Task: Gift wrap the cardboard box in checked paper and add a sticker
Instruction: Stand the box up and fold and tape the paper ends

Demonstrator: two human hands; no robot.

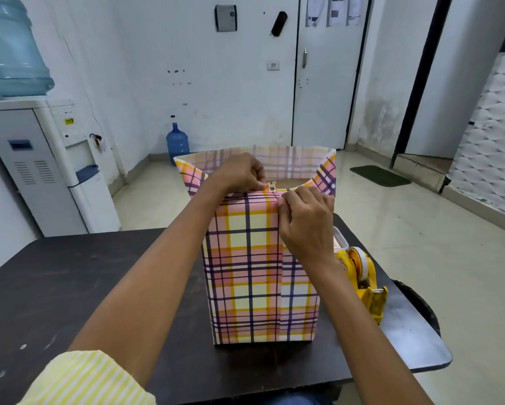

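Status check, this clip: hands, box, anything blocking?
Left hand, right hand pinch checked paper at top edge. Box upright, sides wrapped, top open. Tape dispenser alongside, not blocking.

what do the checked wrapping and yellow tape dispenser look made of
Checked wrapping: thin printed paper, apparently; it holds crisp folds and the pattern shows faintly through its back. Tape dispenser: probably hard moulded plastic, smooth yellow, slightly shiny.

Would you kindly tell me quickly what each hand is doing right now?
Left hand: pinching the top edge of the pink-and-yellow checked wrapping paper.
Right hand: pinching the same paper's top edge.
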